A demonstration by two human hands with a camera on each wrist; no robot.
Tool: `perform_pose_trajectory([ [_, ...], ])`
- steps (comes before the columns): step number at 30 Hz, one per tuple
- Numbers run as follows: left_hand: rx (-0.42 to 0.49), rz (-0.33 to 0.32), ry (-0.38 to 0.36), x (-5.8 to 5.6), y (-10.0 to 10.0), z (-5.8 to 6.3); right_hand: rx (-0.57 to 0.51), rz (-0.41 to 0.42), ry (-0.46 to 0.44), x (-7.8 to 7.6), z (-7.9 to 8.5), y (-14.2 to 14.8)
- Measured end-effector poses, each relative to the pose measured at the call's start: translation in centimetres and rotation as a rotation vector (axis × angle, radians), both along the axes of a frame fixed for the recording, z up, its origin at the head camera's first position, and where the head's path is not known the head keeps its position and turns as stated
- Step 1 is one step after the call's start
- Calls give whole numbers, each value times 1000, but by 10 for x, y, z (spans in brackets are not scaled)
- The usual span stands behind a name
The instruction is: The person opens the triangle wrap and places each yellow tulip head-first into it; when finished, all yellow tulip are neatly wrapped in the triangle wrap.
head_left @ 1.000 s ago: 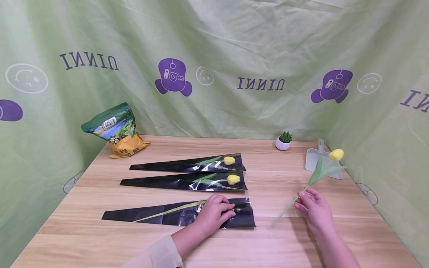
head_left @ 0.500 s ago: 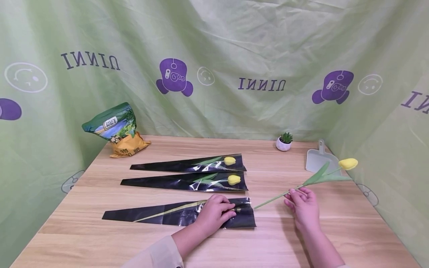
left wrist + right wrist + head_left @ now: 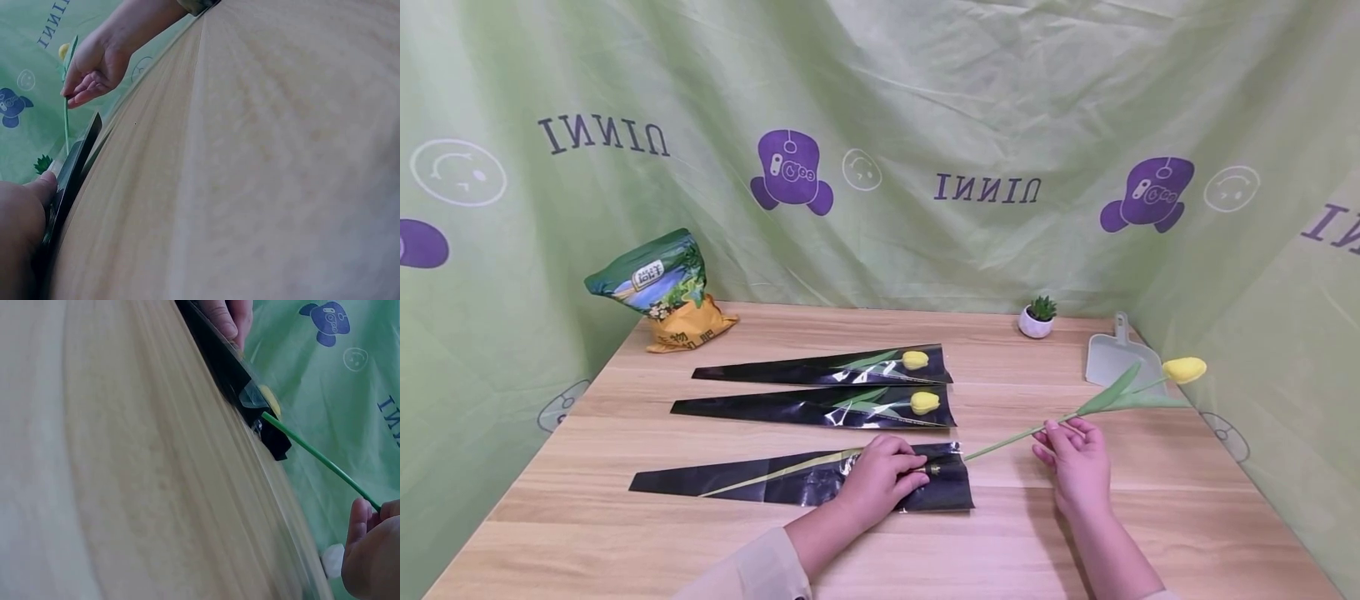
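Note:
In the head view, a black flower sleeve (image 3: 760, 479) with a clear front and a gold stripe lies flat on the near part of the table. My left hand (image 3: 883, 475) lies over its wide end, thumb and fingers pinching the film near the mouth. To the right, my right hand (image 3: 1078, 467) pinches the green stem of a yellow tulip (image 3: 1184, 370) between thumb and fingers. The stem slants down leftward, its tip right at the sleeve's mouth. In the right wrist view, the stem (image 3: 322, 459) meets the parted opening of the sleeve (image 3: 234, 378).
Behind lie two more black sleeves, the far one (image 3: 790, 368) and the nearer one (image 3: 760, 408), each with a yellow tulip inside. A green and orange bag (image 3: 681, 292) stands at back left. A potted succulent (image 3: 1036, 321) and a grey dustpan (image 3: 1108, 354) are at back right.
My right hand has moved left and tipped the tulip flatter, bringing the stem's lower end to the sleeve's mouth. My left hand has stayed on the sleeve.

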State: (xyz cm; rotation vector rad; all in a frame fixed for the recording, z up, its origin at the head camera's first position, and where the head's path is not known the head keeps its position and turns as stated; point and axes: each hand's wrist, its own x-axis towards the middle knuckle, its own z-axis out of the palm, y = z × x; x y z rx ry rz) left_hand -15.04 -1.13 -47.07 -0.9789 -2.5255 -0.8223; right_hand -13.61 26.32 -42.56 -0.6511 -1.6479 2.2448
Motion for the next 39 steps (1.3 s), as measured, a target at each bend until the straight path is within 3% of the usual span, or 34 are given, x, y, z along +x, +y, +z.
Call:
perform_pose_trajectory([
  [8, -7, 15, -40, 0, 0, 1, -71, 75, -25, 5, -4, -14],
  [21, -2, 29, -60, -1, 1, 0, 16, 201, -52, 18, -16, -50],
  [39, 40, 26, -34, -1, 1, -1, 88, 243, -83, 24, -21, -78],
])
